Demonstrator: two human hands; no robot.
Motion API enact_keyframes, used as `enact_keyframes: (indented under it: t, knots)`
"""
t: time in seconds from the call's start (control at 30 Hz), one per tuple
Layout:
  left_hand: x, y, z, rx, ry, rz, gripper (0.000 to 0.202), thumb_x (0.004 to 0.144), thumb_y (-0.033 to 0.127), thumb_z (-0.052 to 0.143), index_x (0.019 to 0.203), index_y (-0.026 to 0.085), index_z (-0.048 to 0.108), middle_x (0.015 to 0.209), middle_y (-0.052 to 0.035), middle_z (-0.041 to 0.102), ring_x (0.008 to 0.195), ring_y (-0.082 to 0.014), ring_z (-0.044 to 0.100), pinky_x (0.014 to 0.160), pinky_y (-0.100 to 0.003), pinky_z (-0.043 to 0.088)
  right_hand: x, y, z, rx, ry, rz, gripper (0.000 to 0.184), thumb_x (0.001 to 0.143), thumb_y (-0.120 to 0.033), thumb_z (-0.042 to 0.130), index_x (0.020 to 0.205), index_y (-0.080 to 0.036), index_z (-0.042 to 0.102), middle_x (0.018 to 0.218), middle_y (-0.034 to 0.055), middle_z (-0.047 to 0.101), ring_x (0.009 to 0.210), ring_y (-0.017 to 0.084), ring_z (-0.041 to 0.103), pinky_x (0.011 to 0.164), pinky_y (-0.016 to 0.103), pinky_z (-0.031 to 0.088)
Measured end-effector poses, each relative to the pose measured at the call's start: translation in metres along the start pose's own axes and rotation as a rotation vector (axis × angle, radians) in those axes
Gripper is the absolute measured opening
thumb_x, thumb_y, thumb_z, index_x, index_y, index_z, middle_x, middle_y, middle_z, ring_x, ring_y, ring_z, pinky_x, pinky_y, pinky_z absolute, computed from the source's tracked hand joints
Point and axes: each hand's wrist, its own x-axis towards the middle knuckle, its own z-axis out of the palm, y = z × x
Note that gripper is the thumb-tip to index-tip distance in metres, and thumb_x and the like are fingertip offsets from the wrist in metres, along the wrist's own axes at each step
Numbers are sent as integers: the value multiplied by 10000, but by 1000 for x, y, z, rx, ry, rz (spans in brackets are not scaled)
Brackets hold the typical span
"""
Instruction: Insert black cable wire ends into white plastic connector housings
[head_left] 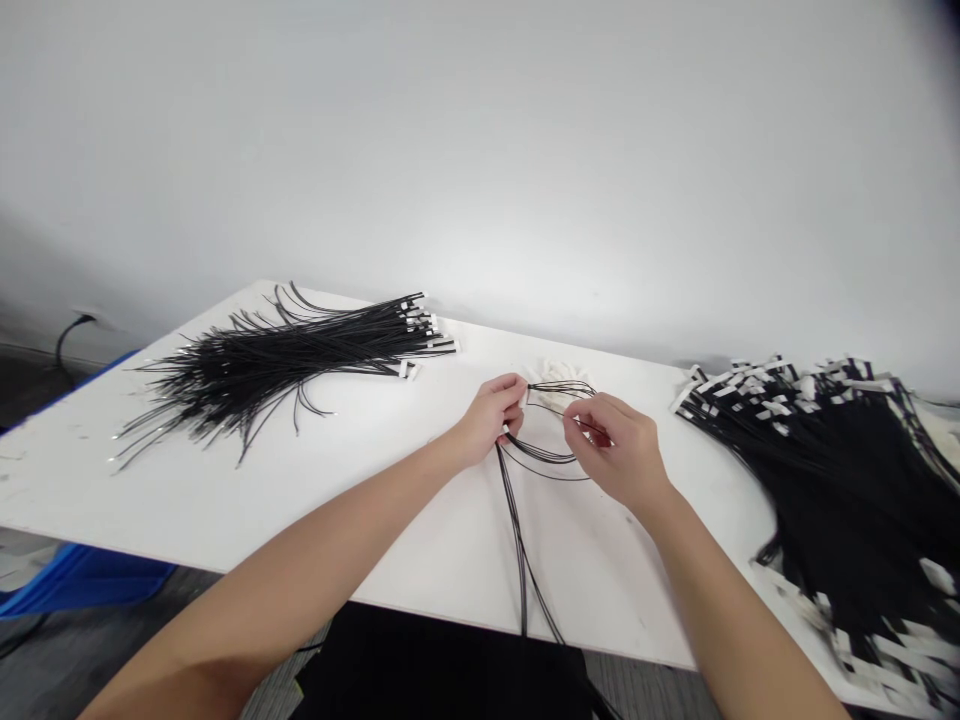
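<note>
Over the middle of the white table, my left hand is closed around several thin black cables, whose lower lengths hang past the front edge. From that grip the cables loop out to the right toward my right hand. Its thumb and fingers are pinched together on a strand of the looped cables, though the exact spot between the fingertips is hard to make out. A small heap of white pieces lies on the table just behind both hands, partly covered by the loop.
A bundle of black cables with white ends lies on the left of the white table. A larger pile of black cables with white tags covers the right side. A wall stands behind. A blue container is below left.
</note>
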Motion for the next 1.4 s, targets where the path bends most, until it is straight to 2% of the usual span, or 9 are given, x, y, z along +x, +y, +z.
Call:
enact_keyframes:
  t: [0.2,0.43,0.57,1.0,1.17,1.3,1.4]
  knots:
    - [-2,-2,1,3,-68,-16,311,753,398,571,658,193,358,487,84,123,343,-54,240,340,-169,177,-1,-2,3,-77,-45,-5,98,803,-201,497,793,-198,595,659,3,512,565,78,439,498,199,344]
    - [-5,-2,2,-19,-206,-55,280,781,405,549,695,186,398,483,79,158,352,-59,276,368,-184,184,-7,-3,10,-141,15,-94,90,798,-202,533,842,-211,611,650,5,541,549,82,445,496,207,344]
    - [-7,-2,2,-29,-248,-59,284,789,413,540,694,184,402,480,78,156,350,-59,272,377,-192,187,-9,-5,12,-119,51,-110,87,785,-179,544,830,-221,605,628,-6,525,545,77,443,509,207,355]
    - [-10,-4,7,-66,-243,-54,267,797,388,532,691,177,408,482,74,181,363,-54,293,395,-195,198,-10,-7,15,-124,105,-197,106,751,-124,579,829,-195,576,621,-22,512,511,61,376,498,200,339]
    - [-10,-3,6,-84,-243,-67,244,806,373,519,697,181,414,483,71,165,360,-57,271,389,-197,186,-9,-6,13,-183,102,-243,152,742,-124,595,870,-201,566,660,-21,541,535,65,414,494,201,341]
    - [-8,-3,5,-147,-217,-96,248,803,362,518,684,182,396,492,72,132,361,-53,232,376,-190,175,-6,-3,12,-261,171,-332,253,727,-133,616,965,-203,565,789,16,588,686,98,512,605,214,409]
    - [-5,-4,4,-191,-168,-105,259,798,379,518,686,179,396,511,68,140,373,-51,220,361,-185,166,-4,-5,11,-337,241,-381,267,711,-158,640,962,-214,571,883,40,597,807,141,522,717,276,416]
